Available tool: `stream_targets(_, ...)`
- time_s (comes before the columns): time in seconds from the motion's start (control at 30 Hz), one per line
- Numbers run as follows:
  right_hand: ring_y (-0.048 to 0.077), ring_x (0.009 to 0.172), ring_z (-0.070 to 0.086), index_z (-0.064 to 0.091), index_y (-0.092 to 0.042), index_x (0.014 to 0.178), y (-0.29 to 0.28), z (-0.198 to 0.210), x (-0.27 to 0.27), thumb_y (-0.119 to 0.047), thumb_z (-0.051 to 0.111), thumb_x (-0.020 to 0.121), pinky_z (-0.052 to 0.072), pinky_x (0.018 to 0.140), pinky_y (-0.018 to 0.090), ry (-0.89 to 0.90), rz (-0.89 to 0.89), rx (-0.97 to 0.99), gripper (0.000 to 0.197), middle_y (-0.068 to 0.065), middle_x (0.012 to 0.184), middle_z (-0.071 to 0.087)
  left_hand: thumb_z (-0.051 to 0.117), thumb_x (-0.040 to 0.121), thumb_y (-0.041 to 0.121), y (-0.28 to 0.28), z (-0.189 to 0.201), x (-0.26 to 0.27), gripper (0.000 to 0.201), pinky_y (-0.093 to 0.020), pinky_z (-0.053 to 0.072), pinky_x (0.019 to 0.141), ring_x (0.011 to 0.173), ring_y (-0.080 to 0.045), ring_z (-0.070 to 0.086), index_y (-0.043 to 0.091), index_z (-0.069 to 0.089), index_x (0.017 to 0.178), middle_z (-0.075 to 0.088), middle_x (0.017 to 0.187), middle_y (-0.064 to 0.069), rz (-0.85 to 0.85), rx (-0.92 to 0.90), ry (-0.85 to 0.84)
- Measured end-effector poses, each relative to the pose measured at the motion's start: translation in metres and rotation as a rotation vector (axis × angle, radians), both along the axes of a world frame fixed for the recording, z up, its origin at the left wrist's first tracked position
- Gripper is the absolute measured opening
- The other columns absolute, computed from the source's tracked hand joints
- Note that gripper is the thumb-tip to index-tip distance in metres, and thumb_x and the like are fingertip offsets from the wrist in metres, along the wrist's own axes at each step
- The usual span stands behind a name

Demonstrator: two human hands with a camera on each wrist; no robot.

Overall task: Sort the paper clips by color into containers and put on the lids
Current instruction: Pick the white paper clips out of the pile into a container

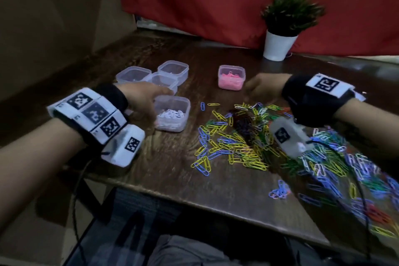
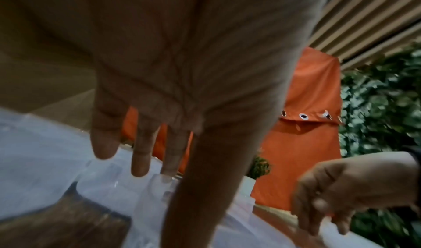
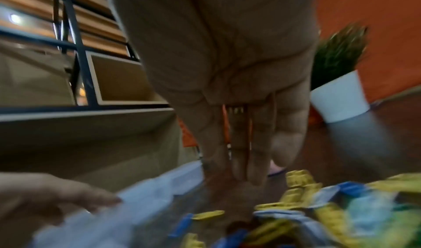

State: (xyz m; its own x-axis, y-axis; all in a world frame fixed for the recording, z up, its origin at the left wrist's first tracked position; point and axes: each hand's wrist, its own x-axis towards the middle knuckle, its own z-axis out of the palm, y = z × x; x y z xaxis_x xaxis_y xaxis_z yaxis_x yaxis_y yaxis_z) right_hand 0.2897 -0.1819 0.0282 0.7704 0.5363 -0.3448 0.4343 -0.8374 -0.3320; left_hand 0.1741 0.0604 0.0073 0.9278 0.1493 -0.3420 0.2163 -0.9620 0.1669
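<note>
A big pile of mixed-colour paper clips [image 1: 244, 142] covers the right half of the dark wooden table [image 1: 172, 179]. A clear container with white clips [image 1: 170, 128] stands left of the pile. My left hand [image 1: 144, 101] hovers at its far-left rim, fingers straight and spread [image 2: 141, 153]. A container of pink clips [image 1: 232, 67] stands further back. My right hand [image 1: 261, 87] is just right of it at the pile's far edge, its straight fingers [image 3: 257, 153] pointing down to the table beside blurred yellow and blue clips [image 3: 296, 194]. I see nothing held in either hand.
Three empty clear containers [image 1: 132, 74] cluster behind my left hand. A potted plant in a white pot [image 1: 278, 46] stands at the back by a red cloth. A small bunch of purple clips [image 1: 279, 192] lies near the table's front edge. No lids show.
</note>
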Motion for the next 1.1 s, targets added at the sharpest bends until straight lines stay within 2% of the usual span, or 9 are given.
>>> stream_targets(0.07,0.018,0.087,0.055,0.056,-0.007,0.126,-0.026,-0.010,0.009,-0.005,0.054,0.089,0.044,0.065,0.021,-0.088,0.065,-0.271,0.037,0.012,0.106,0.063,0.083,0.066,0.023,-0.009,0.006,0.000,0.112,-0.028,0.030,0.106,0.136,-0.021,0.031,0.026,0.009,0.149,0.026,0.152,-0.001,-0.067,0.090,0.052)
stream_targets(0.13,0.016,0.097,0.052,0.042,-0.019,0.139,-0.046,-0.020,0.013,-0.008,0.057,0.088,0.041,0.069,0.020,-0.079,0.151,-0.446,0.054,0.008,0.128,0.057,0.084,0.060,0.038,-0.026,0.013,0.000,0.120,-0.029,0.024,0.111,0.140,-0.018,0.023,0.024,0.005,0.149,0.020,0.155,0.001,-0.130,0.141,0.052)
stream_targets(0.27,0.018,0.111,0.053,0.042,-0.028,0.139,-0.066,-0.025,0.015,-0.017,0.061,0.087,0.039,0.093,0.024,-0.097,0.190,-0.468,0.056,0.005,0.131,0.055,0.075,0.071,0.042,-0.071,0.023,0.018,0.077,-0.027,0.040,0.096,0.120,-0.020,0.049,0.018,0.043,0.137,0.054,0.129,-0.003,-0.258,0.126,-0.075)
stream_targets(0.37,0.023,0.113,0.055,0.058,-0.016,0.126,-0.058,-0.022,0.023,-0.014,0.062,0.086,0.039,0.086,0.022,-0.273,0.132,-0.252,0.040,0.005,0.123,0.061,0.070,0.082,0.025,-0.104,0.023,0.054,0.038,-0.023,0.043,0.078,0.098,-0.023,0.061,0.014,0.061,0.117,0.065,0.095,-0.001,-0.264,0.076,-0.117)
stream_targets(0.53,0.023,0.077,0.057,0.066,-0.004,0.108,-0.024,-0.036,0.028,-0.030,0.067,0.083,0.040,0.059,0.022,-0.217,0.073,-0.209,0.036,0.014,0.102,0.065,0.061,0.087,0.016,-0.147,0.004,0.110,0.028,-0.023,0.040,0.081,0.108,-0.021,0.057,0.013,0.063,0.115,0.063,0.117,-0.004,-0.325,0.211,-0.069)
stream_targets(0.63,0.021,0.080,0.052,0.064,-0.002,0.110,-0.015,-0.043,0.029,-0.035,0.068,0.082,0.038,0.056,0.024,-0.227,0.058,-0.273,0.044,0.016,0.098,0.062,0.066,0.079,0.025,-0.149,-0.014,0.133,0.022,-0.027,0.051,0.084,0.092,-0.020,0.063,0.022,0.066,0.101,0.067,0.101,0.003,-0.345,0.279,0.016)
stream_targets(0.8,0.011,0.054,0.046,0.068,-0.005,0.091,-0.029,-0.047,0.042,-0.015,0.068,0.081,0.034,0.039,0.013,-0.029,-0.040,-0.105,0.015,0.001,0.060,0.051,0.069,0.079,0.026,-0.148,-0.022,0.147,0.009,-0.031,0.047,0.087,0.092,-0.020,0.061,0.021,0.061,0.079,0.064,0.085,0.003,-0.389,0.244,0.043)
stream_targets(0.93,0.011,0.063,0.047,0.059,-0.014,0.071,-0.041,-0.053,0.045,-0.028,0.073,0.078,0.036,0.050,0.019,0.007,-0.114,0.052,0.021,-0.003,0.064,0.052,0.069,0.082,0.025,-0.138,-0.019,0.145,0.012,-0.026,0.044,0.077,0.080,-0.015,0.057,0.018,0.061,0.076,0.062,0.080,0.001,-0.333,0.075,0.068)
stream_targets(1.1,0.020,0.088,0.056,0.063,-0.001,0.108,-0.018,-0.051,0.040,-0.032,0.073,0.078,0.044,0.068,0.025,-0.123,-0.079,-0.086,0.045,0.011,0.102,0.064,0.067,0.083,0.007,-0.130,-0.010,0.142,0.007,-0.016,0.040,0.052,0.060,-0.010,0.049,0.010,0.060,0.084,0.057,0.071,-0.001,-0.256,-0.101,0.033)
